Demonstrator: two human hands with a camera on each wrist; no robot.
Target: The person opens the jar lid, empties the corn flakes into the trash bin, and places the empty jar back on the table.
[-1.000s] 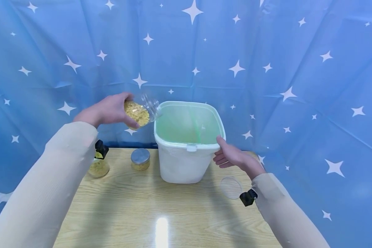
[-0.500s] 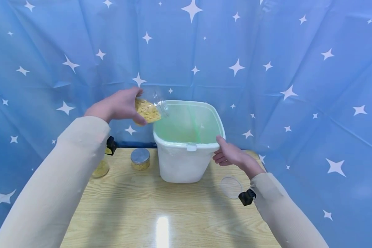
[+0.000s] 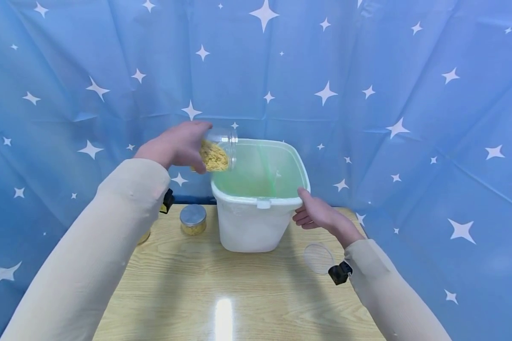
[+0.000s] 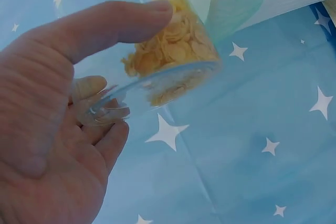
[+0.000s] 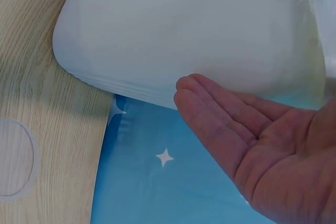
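My left hand [image 3: 175,146] grips a clear jar [image 3: 219,136], thumb on one side and fingers on the other. The jar lies on its side, its mouth over the left rim of a white bin [image 3: 251,227]. Yellow flakes [image 3: 214,157] that look like cornflakes rest in it; the left wrist view shows the flakes [image 4: 178,45] close up. A thin green bag [image 3: 256,175] lines the bin. My right hand [image 3: 320,213] lays its thumb on the bin's right front rim. In the right wrist view its straight fingers [image 5: 220,114] are at the outer wall.
A shorter jar [image 3: 193,220] with a grey lid and yellow contents stands left of the bin. Another container [image 3: 144,237] is mostly hidden by my left sleeve. A round clear lid [image 3: 318,258] lies on the wooden table [image 3: 256,293]. Behind hangs a blue starry curtain [image 3: 367,61].
My left hand has carried the jar rightward to the bin's left rim and turned it nearly level. The left sleeve now covers more of the far-left container. My right hand stays put.
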